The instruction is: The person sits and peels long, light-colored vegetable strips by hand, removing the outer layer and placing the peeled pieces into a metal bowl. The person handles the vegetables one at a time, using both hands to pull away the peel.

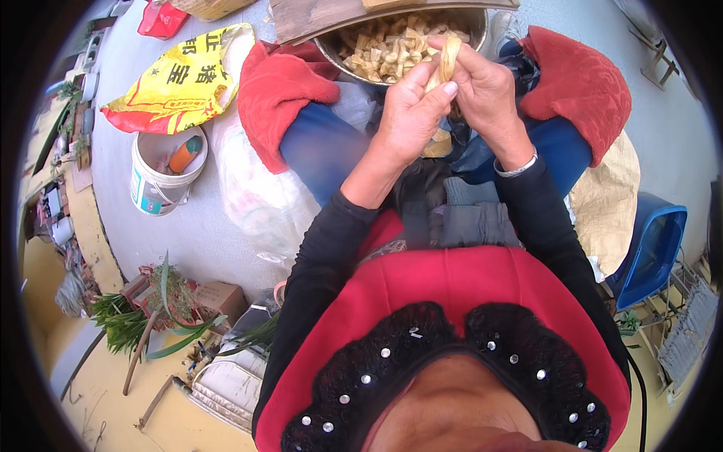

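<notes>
My left hand [415,107] and my right hand [487,93] meet in front of my knees. Between their fingertips they grip a pale yellow folded strip [449,59], which looks like dried plant husk. Just beyond my hands sits a round metal basin [483,35], partly under a wooden board [333,21]. Many similar knotted or folded pale pieces [390,50] fill the part of the basin that shows. Below my wrists, another pale piece [438,144] rests by dark plastic between my legs.
Red cloths [576,93] cover my knees. To the left stand a white bucket [164,169] holding an orange-and-green object, a yellow printed sack [181,79] and a clear plastic bag [260,192]. A tan woven sack [607,198] and a blue bin [649,248] are at the right. Potted plants [121,316] stand behind me.
</notes>
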